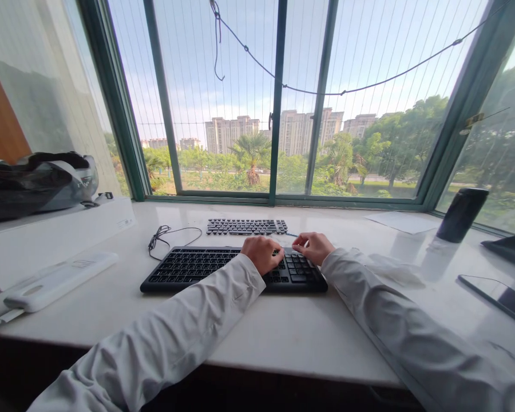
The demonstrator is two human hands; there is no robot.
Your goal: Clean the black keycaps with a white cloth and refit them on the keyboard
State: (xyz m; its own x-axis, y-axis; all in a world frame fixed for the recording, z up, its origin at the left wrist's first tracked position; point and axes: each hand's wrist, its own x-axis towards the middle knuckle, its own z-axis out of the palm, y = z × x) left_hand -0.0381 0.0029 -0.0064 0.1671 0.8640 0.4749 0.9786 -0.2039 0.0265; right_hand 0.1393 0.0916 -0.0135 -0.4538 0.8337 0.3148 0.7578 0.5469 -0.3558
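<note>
A black keyboard [184, 269] lies flat on the white counter. On its left part the key places look like outlined hollows, while dark keys fill the number pad at the right. Over the keyboard's right half, my left hand [261, 254] is closed with its fingertips bent down to the back edge; whatever they hold is hidden. My right hand [313, 247] hovers above the number pad, thumb and forefinger pinched together on something too small to name. A thin bluish stick [290, 234] shows just behind its fingertips. Rows of loose black keycaps [244, 226] lie behind the keyboard.
A coiled black cable [161, 237] rests left of the keyboard. Further left are a white power strip [64, 280] and a white box [111, 220] with a dark bag on it. Clear plastic [395, 269], white paper [403, 222], a black cylinder [462, 214] and a phone [493, 297] are right.
</note>
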